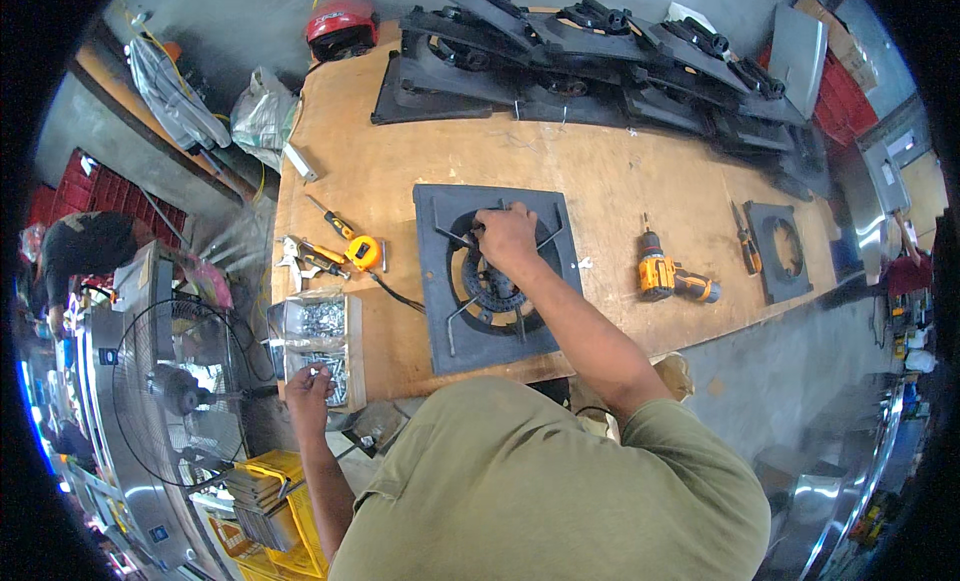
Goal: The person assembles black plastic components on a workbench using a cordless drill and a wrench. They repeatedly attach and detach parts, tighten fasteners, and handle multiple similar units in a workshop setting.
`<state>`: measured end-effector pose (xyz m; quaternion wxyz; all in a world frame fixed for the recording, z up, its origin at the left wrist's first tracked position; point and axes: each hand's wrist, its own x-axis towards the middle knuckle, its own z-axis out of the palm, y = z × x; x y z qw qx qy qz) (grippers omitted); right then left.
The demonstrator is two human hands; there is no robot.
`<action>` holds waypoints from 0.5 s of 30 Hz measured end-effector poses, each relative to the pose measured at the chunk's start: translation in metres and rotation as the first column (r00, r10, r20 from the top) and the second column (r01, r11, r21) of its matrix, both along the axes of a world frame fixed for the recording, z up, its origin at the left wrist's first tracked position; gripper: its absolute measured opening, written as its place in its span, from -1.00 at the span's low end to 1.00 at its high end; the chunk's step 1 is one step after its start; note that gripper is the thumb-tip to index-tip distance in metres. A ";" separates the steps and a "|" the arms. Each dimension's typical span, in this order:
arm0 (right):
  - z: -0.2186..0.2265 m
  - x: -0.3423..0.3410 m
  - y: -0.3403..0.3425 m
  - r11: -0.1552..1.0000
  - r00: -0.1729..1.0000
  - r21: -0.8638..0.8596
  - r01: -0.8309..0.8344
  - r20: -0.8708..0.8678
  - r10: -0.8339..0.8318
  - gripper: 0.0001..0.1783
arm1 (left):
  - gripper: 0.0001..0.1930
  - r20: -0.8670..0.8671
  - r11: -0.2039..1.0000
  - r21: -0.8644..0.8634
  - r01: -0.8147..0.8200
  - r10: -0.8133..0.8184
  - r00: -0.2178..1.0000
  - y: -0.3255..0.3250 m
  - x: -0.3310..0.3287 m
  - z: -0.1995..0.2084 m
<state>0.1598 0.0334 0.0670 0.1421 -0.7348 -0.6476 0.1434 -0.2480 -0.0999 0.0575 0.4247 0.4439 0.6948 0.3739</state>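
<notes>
from my remote seat i see the black stove plate lying flat on the wooden bench, right ahead of the torso, with the burner in its round opening. my right hand is there, fingers bent down over the far side, partly closed; whether they grip anything, i can't tell, the knuckles block my view. and on the left, my left hand is over the near compartment of the parts box, thumb and fingers drawn nearly together; something pale shows at the tips, too small to call. i'd say this wants light, even pressure on the right so the plate doesn't skid, and a clean single pick from the loose screws. the cordless drill rests well clear of both forearms.
</notes>
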 end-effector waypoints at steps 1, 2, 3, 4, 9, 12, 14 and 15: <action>0.000 0.000 0.000 1.000 1.000 -0.009 -0.008 0.024 0.008 -0.76 | -0.82 -0.002 1.000 -0.006 0.003 -0.003 1.000 0.000 0.000 -0.003; -0.001 0.001 0.000 1.000 0.999 -0.027 -0.011 0.030 0.012 -0.76 | -0.82 -0.003 1.000 -0.015 0.005 -0.005 1.000 -0.002 0.000 -0.006; -0.003 0.002 0.000 0.999 0.999 -0.039 -0.009 0.042 0.011 -0.76 | -0.82 -0.019 0.998 -0.052 0.030 -0.031 0.999 -0.001 -0.001 -0.008; -0.005 0.003 0.000 0.999 0.999 -0.050 -0.006 0.052 0.009 -0.75 | -0.82 -0.020 0.998 -0.053 0.020 -0.021 1.000 -0.003 -0.001 -0.012; -0.015 0.009 0.007 0.999 0.992 -0.033 -0.022 -0.123 0.018 -0.73 | -0.84 0.061 0.999 -0.036 -0.013 0.015 0.998 -0.003 -0.003 -0.026; -0.022 0.011 0.011 0.998 0.986 -0.062 -0.005 -0.168 -0.006 -0.70 | -0.84 0.067 0.998 -0.054 -0.011 0.014 0.998 -0.001 -0.006 -0.031; -0.027 0.014 0.011 0.999 0.966 -0.033 -0.028 -0.259 0.019 -0.70 | -0.84 0.073 0.998 -0.059 -0.013 0.017 0.997 0.000 -0.008 -0.034; -0.030 0.016 0.010 0.999 0.932 -0.005 -0.054 -0.359 0.049 -0.70 | -0.84 0.078 0.998 -0.056 -0.010 0.014 0.997 0.000 -0.009 -0.035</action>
